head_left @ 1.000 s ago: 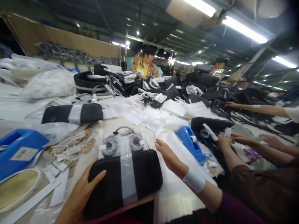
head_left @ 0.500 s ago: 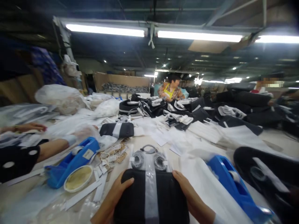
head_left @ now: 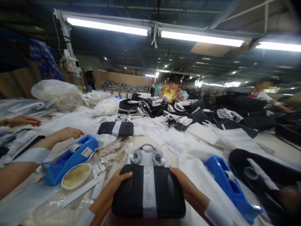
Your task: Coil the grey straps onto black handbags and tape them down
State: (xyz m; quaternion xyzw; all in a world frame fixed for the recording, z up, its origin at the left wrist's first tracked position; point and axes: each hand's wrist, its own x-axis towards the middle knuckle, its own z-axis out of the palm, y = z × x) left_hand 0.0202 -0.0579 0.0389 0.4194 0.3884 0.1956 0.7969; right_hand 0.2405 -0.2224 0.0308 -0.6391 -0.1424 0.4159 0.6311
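Observation:
Between my two hands is a black padded case (head_left: 127,191) with a whitish, shiny band (head_left: 148,188) down its middle. My left hand (head_left: 117,182) grips the case's left side, thumb on the upper face. My right hand (head_left: 182,182) presses along the right side, its fingers mostly hidden behind the edge. Just beyond the case lie two coiled grey cables (head_left: 136,157) in clear wrapping, with a dark loop (head_left: 147,147) above them. Another banded black case (head_left: 116,128) rests farther up the table.
Blue tape dispensers stand left (head_left: 70,158) and right (head_left: 231,185). A round tub (head_left: 76,176) and strung tags (head_left: 113,153) lie by the left one. A co-worker's hands (head_left: 68,133) reach in from the left. Black padded pieces (head_left: 150,108) are heaped at the back.
The case in my hands now shows its whole face and near edge. At left, the co-worker's nearer hand has come out from the plastic. The person opposite now faces down.

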